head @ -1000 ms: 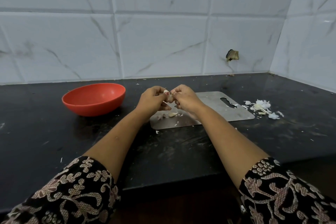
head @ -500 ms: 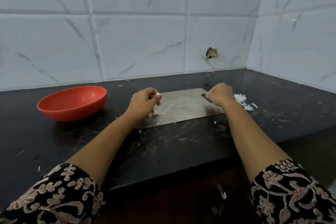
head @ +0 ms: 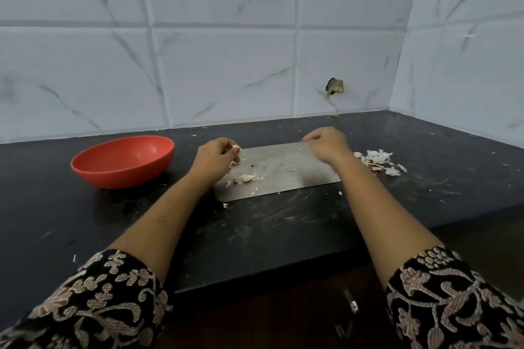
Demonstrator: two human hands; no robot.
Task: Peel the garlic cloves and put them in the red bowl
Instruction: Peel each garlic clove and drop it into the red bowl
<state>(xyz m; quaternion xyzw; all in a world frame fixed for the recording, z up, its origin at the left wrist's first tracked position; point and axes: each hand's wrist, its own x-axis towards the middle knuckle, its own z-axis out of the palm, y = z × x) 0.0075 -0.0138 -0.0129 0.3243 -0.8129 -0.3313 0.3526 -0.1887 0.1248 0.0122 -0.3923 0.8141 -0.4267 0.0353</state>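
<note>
While left hand [head: 217,154] pinches garlic clove [head: 236,148] in curled fingers above left end of steel board [head: 286,176], right hand [head: 326,142] hangs over board's far edge, fingers curled, blurred; cannot tell if holding anything. On board lies second clove [head: 248,177] among skin flecks. Left of board, apart, red bowl [head: 122,177], smooth, round, shallow, sits on black desk [head: 283,235]. Right of board, papery peel pile [head: 375,159], partly behind right forearm.

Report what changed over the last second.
The right hand let go of the garlic clove both hands were working, swung right to the peel pile, and is now back over the steel board. The left hand kept its grip on the clove. The red bowl and the loose clove on the board stayed put.
</note>
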